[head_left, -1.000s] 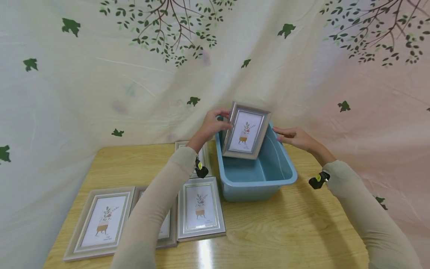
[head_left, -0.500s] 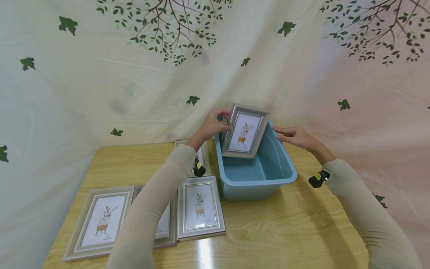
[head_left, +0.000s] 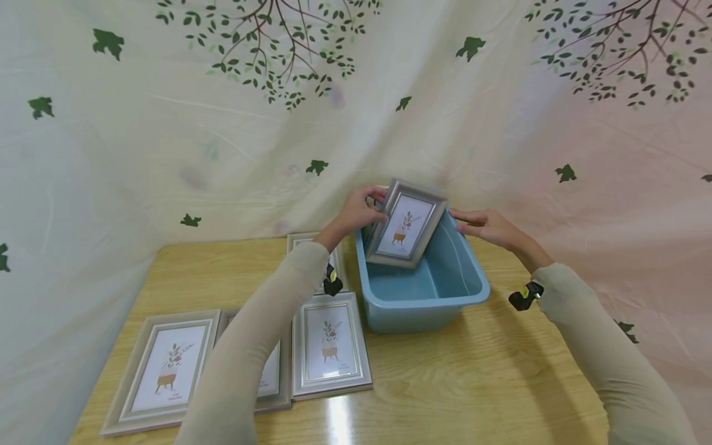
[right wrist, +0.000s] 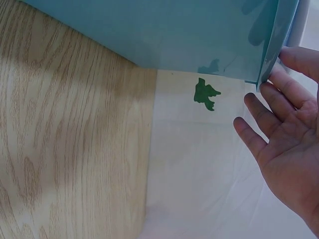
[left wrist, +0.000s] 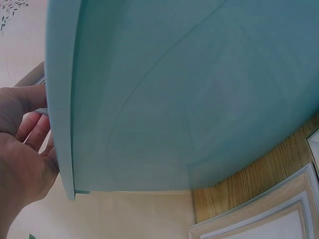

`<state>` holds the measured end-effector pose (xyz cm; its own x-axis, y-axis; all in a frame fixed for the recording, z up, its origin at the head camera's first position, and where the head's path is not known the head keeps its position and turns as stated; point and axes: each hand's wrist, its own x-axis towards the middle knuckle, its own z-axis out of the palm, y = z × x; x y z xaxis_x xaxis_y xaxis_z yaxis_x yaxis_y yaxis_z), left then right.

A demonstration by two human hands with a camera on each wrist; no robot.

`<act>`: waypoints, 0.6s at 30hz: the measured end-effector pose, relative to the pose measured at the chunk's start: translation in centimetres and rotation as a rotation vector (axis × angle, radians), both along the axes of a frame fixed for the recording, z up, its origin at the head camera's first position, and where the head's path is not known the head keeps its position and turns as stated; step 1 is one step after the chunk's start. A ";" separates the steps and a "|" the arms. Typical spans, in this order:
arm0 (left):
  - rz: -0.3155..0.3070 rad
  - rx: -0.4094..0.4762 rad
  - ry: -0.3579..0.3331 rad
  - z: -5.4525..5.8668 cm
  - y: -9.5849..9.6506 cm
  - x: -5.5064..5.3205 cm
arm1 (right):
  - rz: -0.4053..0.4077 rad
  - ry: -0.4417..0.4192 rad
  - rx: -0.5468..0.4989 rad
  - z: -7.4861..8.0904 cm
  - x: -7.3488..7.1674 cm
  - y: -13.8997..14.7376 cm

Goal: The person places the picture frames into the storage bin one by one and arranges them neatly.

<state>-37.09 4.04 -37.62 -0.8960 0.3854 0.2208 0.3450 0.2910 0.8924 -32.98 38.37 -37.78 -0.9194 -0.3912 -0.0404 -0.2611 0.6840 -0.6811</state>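
A silver-grey picture frame [head_left: 405, 225] with a potted-plant print leans tilted inside the blue plastic bin [head_left: 425, 303], its top above the rim. My left hand [head_left: 358, 209] pinches the frame's left edge, thumb in front. In the left wrist view, the bin's wall [left wrist: 164, 99] hides most of the frame, and the fingers of my left hand [left wrist: 30, 144] are partly behind the rim. At the bin's far right corner, my right hand [head_left: 489, 227] touches the rim with extended fingers. The right wrist view shows my right hand [right wrist: 291, 119] with its fingers spread and fairly straight.
Left of the bin, several similar frames lie face up on the wooden table [head_left: 445, 383]: a silver one [head_left: 330, 346], a beige one [head_left: 164, 371], and others partly under my left arm. A leaf-patterned cloth [head_left: 250, 154] hangs behind the table.
The frame in my left hand has lowered slightly and tilted further clockwise in the bin. My right hand stays at the rim.
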 end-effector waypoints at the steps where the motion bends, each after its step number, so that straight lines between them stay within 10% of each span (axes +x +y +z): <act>1: -0.001 -0.005 -0.001 0.0 0.1 0.0 | 0.003 0.001 -0.003 0.0 0.0 0.0; 18: 0.008 -0.015 -0.053 0.4 0.4 0.3 | 0.030 0.000 -0.006 0.2 0.2 0.0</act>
